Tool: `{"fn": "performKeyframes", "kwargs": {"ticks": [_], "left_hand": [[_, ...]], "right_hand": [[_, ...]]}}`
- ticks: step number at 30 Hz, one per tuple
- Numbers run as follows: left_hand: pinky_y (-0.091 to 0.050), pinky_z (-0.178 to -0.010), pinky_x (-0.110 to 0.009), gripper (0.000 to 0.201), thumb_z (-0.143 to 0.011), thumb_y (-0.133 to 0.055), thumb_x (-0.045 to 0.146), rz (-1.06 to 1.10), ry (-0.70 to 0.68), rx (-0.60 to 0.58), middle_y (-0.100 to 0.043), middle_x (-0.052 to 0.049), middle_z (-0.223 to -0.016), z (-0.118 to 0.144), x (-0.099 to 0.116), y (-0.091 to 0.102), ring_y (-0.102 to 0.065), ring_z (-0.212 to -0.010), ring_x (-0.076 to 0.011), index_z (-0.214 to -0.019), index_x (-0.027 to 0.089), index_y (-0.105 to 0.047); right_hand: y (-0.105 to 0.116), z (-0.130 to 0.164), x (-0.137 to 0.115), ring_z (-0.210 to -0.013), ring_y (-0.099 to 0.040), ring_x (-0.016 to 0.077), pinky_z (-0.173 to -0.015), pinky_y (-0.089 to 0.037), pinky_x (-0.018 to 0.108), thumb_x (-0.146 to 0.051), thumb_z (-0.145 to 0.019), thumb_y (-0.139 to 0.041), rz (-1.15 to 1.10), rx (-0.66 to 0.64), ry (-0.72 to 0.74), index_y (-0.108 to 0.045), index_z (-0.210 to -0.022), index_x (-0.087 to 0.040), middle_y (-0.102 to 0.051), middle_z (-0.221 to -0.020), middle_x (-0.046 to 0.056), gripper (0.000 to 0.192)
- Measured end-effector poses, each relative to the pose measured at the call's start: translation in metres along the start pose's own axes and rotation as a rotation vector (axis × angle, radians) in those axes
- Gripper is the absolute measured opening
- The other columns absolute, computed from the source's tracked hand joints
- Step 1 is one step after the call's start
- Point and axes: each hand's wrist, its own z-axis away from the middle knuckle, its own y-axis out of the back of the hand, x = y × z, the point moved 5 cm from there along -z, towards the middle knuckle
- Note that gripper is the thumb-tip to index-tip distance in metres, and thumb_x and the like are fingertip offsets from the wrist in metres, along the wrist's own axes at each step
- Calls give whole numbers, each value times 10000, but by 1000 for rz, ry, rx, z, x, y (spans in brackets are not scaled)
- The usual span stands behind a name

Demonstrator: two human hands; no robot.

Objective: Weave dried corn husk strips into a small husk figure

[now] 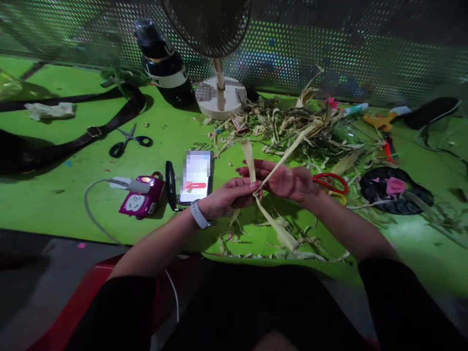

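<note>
Two hands: left hand (228, 197) and right hand (288, 181), fingers pinched shut on crossed husk strips (272, 168). Strips likely light, pliant, tearable; grip beside crossing. Green worktop (54, 195).

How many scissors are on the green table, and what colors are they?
Black scissors: 1
Red scissors: 1, partly hidden behind the right hand
Total: 2 pairs of scissors
</note>
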Motion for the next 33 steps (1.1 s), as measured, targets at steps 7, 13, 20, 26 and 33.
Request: {"fn": "performKeyframes", "kwargs": {"ticks": [7, 13, 20, 26, 33], "left_hand": [[-439, -597, -190, 313, -647, -785, 368, -103, 12, -86, -670, -48, -817, -1, -7, -9, -544, -661, -84, -852, 149, -697], [-456, -716, -241, 280, -781, -654, 411, -441, -137, -72, -655, -34, -788, -2, -4, -9, -562, -760, -120, -890, 160, -716], [-282, -467, -198, 339, -827, -576, 450, -562, -109, -67, -434, 37, -544, -1, -6, -12, -366, -500, -63, -845, 137, -704], [-267, -414, -175, 340, -816, -588, 466, -355, -82, 20, -423, 52, -502, -4, -8, -7, -364, -435, -43, -823, 137, -673], [-284, -446, -164, 339, -726, -691, 470, -152, -325, 355, -478, 46, -617, -8, 5, 23, -367, -500, -38, -827, 156, -610]], "right_hand": [[11, -10, 24, -807, -677, 170, -815, -539, 328, -417, -631, -785, 33, 208, -36, -691, -826, -177, -717, -860, 44, 323], [12, -10, 21, -693, -655, 139, -739, -546, 296, -467, -583, -807, 55, 348, 104, -676, -693, -186, -681, -695, -1, 329], [16, -14, 23, -683, -644, 117, -721, -515, 246, -437, -567, -819, -11, 458, 183, -662, -671, -181, -670, -662, -11, 318], [29, -16, 21, -671, -638, 126, -652, -508, 250, -422, -601, -785, 4, 513, 144, -633, -725, -176, -671, -708, 2, 315], [29, 0, 16, -568, -585, 98, -513, -433, 207, -352, -742, -605, 308, 495, -37, -561, -724, -173, -628, -675, -20, 185]]}}
